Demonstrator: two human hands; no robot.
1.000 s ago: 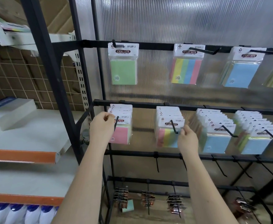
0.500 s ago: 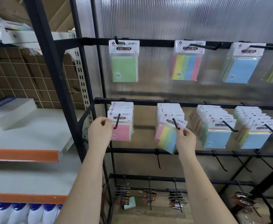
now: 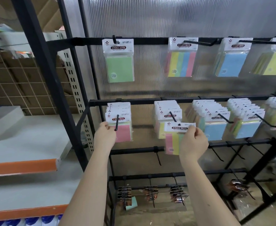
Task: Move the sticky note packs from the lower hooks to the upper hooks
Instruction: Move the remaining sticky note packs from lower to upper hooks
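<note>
A person's right hand (image 3: 193,143) pinches a striped sticky note pack (image 3: 174,137) by its header card, free of the lower hook (image 3: 172,116), while the left hand (image 3: 105,137) grips the pink pack (image 3: 123,132) hanging on its hook (image 3: 117,122); single packs hang on the upper hooks (image 3: 197,43) above

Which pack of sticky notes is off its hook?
The striped pack pinched in the right hand. Its hanging hole is empty and it sits in front of the lower hook, while every other pack hangs on a hook.
</note>
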